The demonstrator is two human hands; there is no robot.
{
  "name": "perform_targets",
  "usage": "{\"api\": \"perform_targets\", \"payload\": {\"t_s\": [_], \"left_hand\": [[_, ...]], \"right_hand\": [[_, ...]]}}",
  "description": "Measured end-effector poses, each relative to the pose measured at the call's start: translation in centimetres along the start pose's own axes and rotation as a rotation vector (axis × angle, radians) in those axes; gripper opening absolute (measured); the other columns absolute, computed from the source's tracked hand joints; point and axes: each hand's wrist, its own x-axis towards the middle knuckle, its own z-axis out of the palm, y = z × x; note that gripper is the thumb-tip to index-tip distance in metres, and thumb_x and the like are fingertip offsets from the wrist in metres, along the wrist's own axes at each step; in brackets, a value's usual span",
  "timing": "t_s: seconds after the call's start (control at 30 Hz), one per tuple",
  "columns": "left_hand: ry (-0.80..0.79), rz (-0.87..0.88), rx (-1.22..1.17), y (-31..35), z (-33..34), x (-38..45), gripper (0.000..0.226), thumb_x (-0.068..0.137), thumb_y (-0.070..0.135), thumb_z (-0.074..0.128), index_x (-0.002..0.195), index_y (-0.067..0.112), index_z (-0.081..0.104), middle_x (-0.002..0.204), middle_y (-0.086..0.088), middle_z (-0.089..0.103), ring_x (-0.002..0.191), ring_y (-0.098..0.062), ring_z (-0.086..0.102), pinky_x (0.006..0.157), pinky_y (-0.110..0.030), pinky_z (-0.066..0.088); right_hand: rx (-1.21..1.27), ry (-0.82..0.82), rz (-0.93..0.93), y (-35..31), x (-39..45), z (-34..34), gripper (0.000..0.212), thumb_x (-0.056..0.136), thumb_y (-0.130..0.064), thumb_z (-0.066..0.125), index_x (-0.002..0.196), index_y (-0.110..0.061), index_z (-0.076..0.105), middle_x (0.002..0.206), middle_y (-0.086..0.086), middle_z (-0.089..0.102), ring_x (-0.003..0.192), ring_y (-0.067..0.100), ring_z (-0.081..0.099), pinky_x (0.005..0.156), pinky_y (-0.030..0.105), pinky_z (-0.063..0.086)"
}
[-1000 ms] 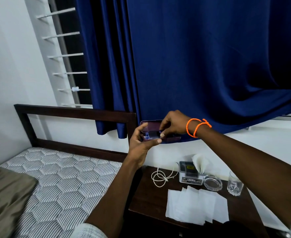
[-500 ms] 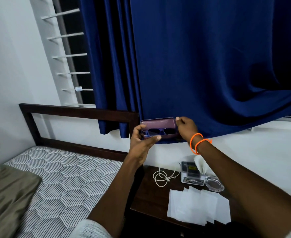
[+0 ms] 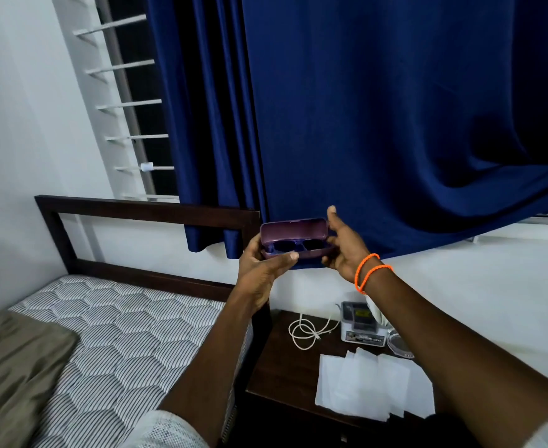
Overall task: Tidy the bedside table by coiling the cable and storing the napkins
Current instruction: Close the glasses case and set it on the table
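From the head camera, two arms reach out in front of a big blue curtain [image 3: 379, 124]. Both hands are up in the air, above the bed and the dark wooden surface [image 3: 285, 367].

The left hand [image 3: 263, 263] grasps the left end of a purple glasses case [image 3: 295, 240]. Its thumb lies along the front edge of the case and its fingers curl under it. The case is open, with the lid tipped up at the back. Dark glasses [image 3: 293, 245] lie inside it.

The right hand [image 3: 343, 250] grasps the right end of the case. Its thumb points up beside the lid, and its fingers curl round the end of the case. Two orange bands [image 3: 368, 271] sit on the right wrist.

Down below, the white cable [image 3: 306, 333] lies in a loose loop on the back of the surface, near the wall. It is just left of a small grey box [image 3: 356, 321] with a dark screen. The white napkins [image 3: 369, 383] are spread out flat on the front part of the surface, overlapping each other. Some of them are hidden by the right arm. A clear round dish [image 3: 398, 345] peeks out beside the arm, next to the box.

To the left is a bed [image 3: 111, 334] with a grey patterned mattress, a brown cloth [image 3: 14, 367] on it, and a dark wooden headboard [image 3: 143, 211]. A window with white bars [image 3: 127, 101] is behind the curtain.
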Motion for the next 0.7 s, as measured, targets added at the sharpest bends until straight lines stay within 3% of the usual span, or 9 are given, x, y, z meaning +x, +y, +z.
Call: {"api": "perform_targets", "payload": {"t_s": [0.1, 0.27, 0.5, 0.6, 0.7], "left_hand": [[0.044, -0.020, -0.016, 0.0, 0.2, -0.1, 0.070, 0.064, -0.010, 0.088, 0.125, 0.008, 0.060, 0.112, -0.015, 0.071, 0.112, -0.043, 0.068, 0.091, -0.052, 0.059], [0.096, -0.031, -0.048, 0.0, 0.3, 0.0, 0.060, 0.058, -0.005, 0.093, 0.111, 0.012, 0.069, 0.107, -0.010, 0.071, 0.100, -0.036, 0.074, 0.083, -0.045, 0.061], [0.147, -0.007, -0.019, 0.0, 0.4, 0.1, 0.061, 0.062, -0.002, 0.093, 0.116, 0.010, 0.066, 0.118, -0.016, 0.067, 0.106, -0.037, 0.072, 0.090, -0.049, 0.060], [0.177, -0.059, -0.110, 0.2, 0.6, 0.1, 0.050, 0.074, 0.011, 0.088, 0.118, 0.005, 0.063, 0.128, -0.023, 0.062, 0.107, -0.036, 0.072, 0.087, -0.049, 0.061], [0.211, -0.074, -0.098, 0.4, 0.5, 0.3, 0.038, 0.082, 0.007, 0.081, 0.116, 0.004, 0.064, 0.127, -0.025, 0.062, 0.103, -0.035, 0.073, 0.083, -0.048, 0.062]], "right_hand": [[-0.008, 0.018, -0.026, 0.3, 0.3, 0.2, 0.039, 0.084, -0.058, 0.071, 0.093, -0.020, 0.067, 0.080, 0.001, 0.068, 0.070, 0.020, 0.063, 0.049, 0.027, 0.046], [0.033, -0.015, -0.024, 0.9, 0.6, 0.4, 0.022, 0.085, -0.028, 0.079, 0.093, -0.015, 0.064, 0.088, 0.008, 0.067, 0.073, 0.022, 0.066, 0.053, 0.030, 0.055], [0.165, -0.047, 0.082, 1.8, 0.5, 0.8, 0.046, 0.076, -0.022, 0.087, 0.112, 0.000, 0.069, 0.105, 0.020, 0.074, 0.083, 0.030, 0.076, 0.067, 0.035, 0.061], [0.185, -0.027, 0.080, 1.6, 0.4, 1.1, 0.053, 0.076, -0.014, 0.087, 0.120, 0.003, 0.062, 0.109, 0.025, 0.072, 0.087, 0.036, 0.076, 0.069, 0.038, 0.063], [0.200, -0.014, 0.084, 1.4, 0.2, 1.2, 0.054, 0.077, -0.008, 0.085, 0.123, 0.001, 0.057, 0.110, 0.026, 0.070, 0.089, 0.038, 0.075, 0.068, 0.041, 0.063]]}}
